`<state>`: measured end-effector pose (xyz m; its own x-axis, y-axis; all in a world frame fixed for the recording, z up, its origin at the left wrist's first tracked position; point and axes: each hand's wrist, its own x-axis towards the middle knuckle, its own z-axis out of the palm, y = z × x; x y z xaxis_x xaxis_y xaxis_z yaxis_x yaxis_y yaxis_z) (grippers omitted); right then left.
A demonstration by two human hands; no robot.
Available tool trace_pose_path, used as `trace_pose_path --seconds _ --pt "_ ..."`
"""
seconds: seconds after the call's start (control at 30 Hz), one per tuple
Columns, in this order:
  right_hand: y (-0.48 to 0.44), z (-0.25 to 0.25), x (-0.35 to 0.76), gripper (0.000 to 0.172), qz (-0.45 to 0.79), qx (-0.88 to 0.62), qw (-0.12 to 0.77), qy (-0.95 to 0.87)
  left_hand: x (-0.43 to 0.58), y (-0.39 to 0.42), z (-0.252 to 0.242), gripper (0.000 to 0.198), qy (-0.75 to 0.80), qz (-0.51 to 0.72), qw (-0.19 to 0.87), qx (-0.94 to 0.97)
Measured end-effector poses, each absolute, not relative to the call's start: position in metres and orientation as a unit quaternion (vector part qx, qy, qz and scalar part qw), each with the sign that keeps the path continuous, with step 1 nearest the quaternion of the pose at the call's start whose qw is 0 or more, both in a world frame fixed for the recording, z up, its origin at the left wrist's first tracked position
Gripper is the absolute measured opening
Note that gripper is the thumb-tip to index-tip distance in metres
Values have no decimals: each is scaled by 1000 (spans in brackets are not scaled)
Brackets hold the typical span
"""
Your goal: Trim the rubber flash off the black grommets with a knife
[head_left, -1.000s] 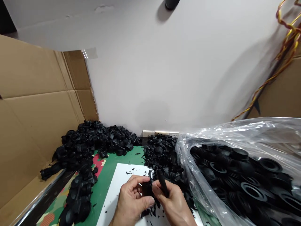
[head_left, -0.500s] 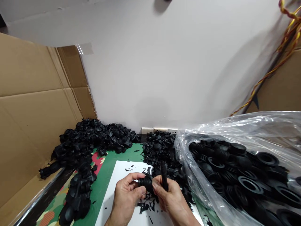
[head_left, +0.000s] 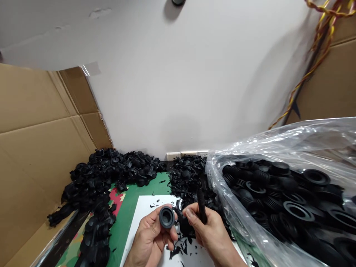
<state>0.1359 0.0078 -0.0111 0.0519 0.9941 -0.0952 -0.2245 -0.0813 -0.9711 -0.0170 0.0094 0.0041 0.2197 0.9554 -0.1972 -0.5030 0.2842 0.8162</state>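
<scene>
My left hand (head_left: 148, 235) grips a small black rubber bellows (head_left: 167, 218), its round open end turned up toward me. Just to the right, my right hand (head_left: 210, 231) is closed around a dark, pen-like handled tool (head_left: 201, 204) that sticks up past the fingers; the tool's working end is hidden. Thumb and forefinger of that hand pinch together near a dark scrap, apart from the bellows. Below both hands lies a white sheet (head_left: 135, 226) strewn with black rubber trimmings (head_left: 179, 249).
A clear plastic bag (head_left: 222, 200) at right holds many black rubber bellows (head_left: 299, 211). Untrimmed-looking black parts (head_left: 119, 168) are heaped at left beside a cardboard box (head_left: 41, 148). Rubber scraps (head_left: 189, 170) pile up before a power strip (head_left: 174, 156) at the wall.
The bellows has turned from lying sideways to showing its open end. My right hand has drawn away from it to the right. The view has shifted slightly.
</scene>
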Motion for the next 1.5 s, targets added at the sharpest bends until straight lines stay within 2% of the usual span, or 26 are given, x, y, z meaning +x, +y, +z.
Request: trace_pose_path --seconds 0.37,0.9,1.23,1.33,1.5 --pt "10 -15 133 36 567 -474 534 -410 -18 11 0 27 362 510 718 306" --pt "12 -26 134 44 568 -468 527 -425 -15 10 2 31 379 509 710 307" --pt "8 -19 134 41 556 -483 529 -422 -14 8 -2 35 395 499 703 319" --pt "7 -19 135 40 541 -490 539 -420 -14 7 -5 38 419 502 669 354" --pt "5 -18 133 39 547 -485 531 -429 -11 6 -6 36 477 529 556 428"
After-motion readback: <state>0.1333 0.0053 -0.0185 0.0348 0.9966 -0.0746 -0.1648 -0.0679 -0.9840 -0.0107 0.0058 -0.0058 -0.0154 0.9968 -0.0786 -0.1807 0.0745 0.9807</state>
